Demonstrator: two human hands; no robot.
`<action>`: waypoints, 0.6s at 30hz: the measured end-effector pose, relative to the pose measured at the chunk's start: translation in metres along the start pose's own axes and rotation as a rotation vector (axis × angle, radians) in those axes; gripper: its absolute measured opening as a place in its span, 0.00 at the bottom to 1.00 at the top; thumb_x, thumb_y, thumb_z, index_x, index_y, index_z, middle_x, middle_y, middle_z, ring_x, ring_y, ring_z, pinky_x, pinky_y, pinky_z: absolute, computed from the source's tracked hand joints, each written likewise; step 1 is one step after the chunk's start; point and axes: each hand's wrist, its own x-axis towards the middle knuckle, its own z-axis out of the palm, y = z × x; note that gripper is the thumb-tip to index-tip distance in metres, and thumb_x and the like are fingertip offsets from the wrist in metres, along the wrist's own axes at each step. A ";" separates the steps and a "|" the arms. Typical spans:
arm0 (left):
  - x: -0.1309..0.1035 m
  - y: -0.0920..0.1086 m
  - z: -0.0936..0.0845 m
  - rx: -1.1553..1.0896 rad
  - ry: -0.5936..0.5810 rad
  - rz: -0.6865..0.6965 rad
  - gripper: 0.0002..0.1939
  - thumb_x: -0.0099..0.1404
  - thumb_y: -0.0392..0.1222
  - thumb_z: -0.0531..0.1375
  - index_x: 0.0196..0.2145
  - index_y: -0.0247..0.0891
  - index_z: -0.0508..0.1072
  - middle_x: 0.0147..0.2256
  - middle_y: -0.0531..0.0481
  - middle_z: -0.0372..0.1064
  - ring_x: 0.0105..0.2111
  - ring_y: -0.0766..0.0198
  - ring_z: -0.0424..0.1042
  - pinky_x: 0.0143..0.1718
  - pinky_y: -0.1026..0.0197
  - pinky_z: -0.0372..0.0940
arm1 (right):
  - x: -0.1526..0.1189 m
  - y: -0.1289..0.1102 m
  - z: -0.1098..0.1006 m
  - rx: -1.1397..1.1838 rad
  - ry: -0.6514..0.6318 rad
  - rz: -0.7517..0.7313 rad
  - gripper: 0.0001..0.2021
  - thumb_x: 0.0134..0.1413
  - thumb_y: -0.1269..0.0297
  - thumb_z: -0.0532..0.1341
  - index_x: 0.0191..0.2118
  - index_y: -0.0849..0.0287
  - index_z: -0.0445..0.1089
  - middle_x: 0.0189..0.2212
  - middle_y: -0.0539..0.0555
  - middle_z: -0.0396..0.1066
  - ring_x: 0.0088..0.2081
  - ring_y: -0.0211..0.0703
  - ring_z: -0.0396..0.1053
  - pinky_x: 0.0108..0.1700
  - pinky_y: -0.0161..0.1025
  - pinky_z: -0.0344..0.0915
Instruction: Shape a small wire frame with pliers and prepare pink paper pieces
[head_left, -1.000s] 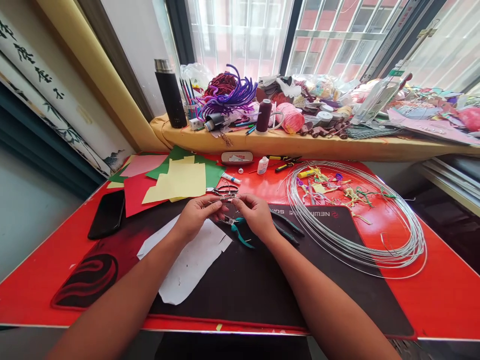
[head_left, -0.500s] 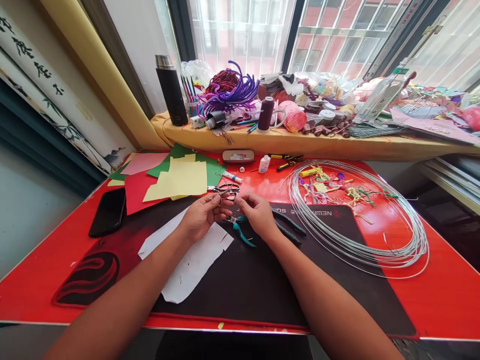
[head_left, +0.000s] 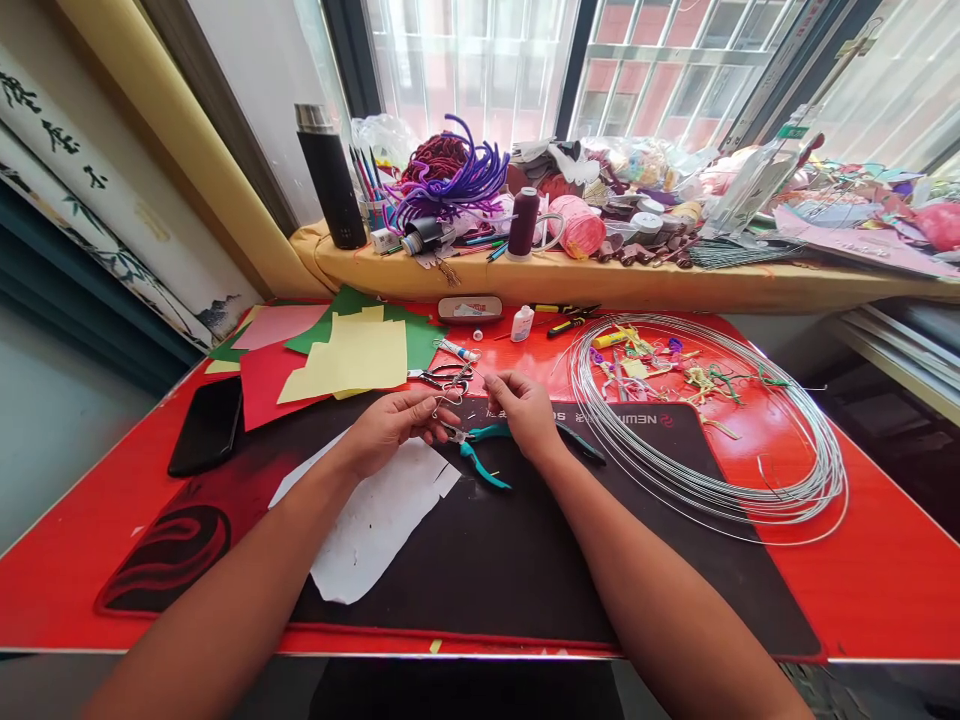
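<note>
1. My left hand clamps the bent wire piece at its near end.
2. My right hand, fingertips together, is just rightward; whether on wire, I cannot tell.
3. Beyond my left fingertips, the piece slants away rightward.

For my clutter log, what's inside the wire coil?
Colorful scraps on the red tabletop, and a corner of black mat, show inside the wire coil; whatever its wire covers is hidden.
</note>
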 end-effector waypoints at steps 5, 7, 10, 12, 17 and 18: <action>0.000 -0.006 -0.001 0.102 -0.035 -0.011 0.20 0.62 0.49 0.70 0.50 0.38 0.81 0.38 0.40 0.82 0.30 0.60 0.76 0.32 0.60 0.67 | 0.000 -0.001 0.000 0.012 -0.010 0.015 0.18 0.57 0.46 0.65 0.30 0.58 0.73 0.21 0.48 0.67 0.24 0.40 0.64 0.30 0.37 0.62; 0.000 -0.007 0.000 0.132 -0.043 -0.018 0.21 0.62 0.49 0.70 0.50 0.38 0.81 0.38 0.39 0.82 0.30 0.60 0.77 0.31 0.61 0.66 | -0.001 -0.002 0.001 0.010 -0.013 0.015 0.19 0.57 0.45 0.65 0.31 0.58 0.73 0.21 0.48 0.67 0.24 0.40 0.64 0.31 0.37 0.62; 0.000 -0.006 0.002 0.159 -0.045 -0.021 0.21 0.62 0.50 0.70 0.50 0.37 0.80 0.38 0.40 0.82 0.30 0.59 0.77 0.32 0.61 0.66 | -0.001 -0.002 0.002 -0.001 -0.011 0.011 0.20 0.57 0.43 0.64 0.30 0.58 0.72 0.20 0.48 0.66 0.24 0.39 0.64 0.30 0.37 0.62; 0.000 -0.006 0.003 0.179 -0.046 -0.029 0.22 0.63 0.50 0.69 0.51 0.37 0.80 0.39 0.40 0.82 0.30 0.60 0.77 0.32 0.61 0.66 | -0.001 -0.001 0.002 0.004 -0.010 0.009 0.21 0.56 0.43 0.65 0.28 0.58 0.71 0.20 0.48 0.66 0.24 0.39 0.64 0.30 0.36 0.63; 0.000 -0.006 0.005 0.220 -0.032 -0.041 0.23 0.63 0.51 0.68 0.52 0.35 0.78 0.39 0.41 0.82 0.30 0.61 0.78 0.31 0.62 0.65 | -0.001 0.000 0.002 0.025 -0.018 0.000 0.20 0.57 0.43 0.65 0.29 0.58 0.71 0.20 0.47 0.65 0.24 0.39 0.64 0.30 0.36 0.62; 0.000 -0.006 0.006 0.223 -0.032 -0.041 0.24 0.63 0.51 0.68 0.52 0.35 0.78 0.39 0.41 0.82 0.30 0.60 0.78 0.31 0.62 0.65 | -0.001 0.000 0.002 0.025 -0.018 -0.002 0.20 0.57 0.43 0.65 0.29 0.58 0.71 0.20 0.47 0.65 0.24 0.39 0.64 0.30 0.36 0.62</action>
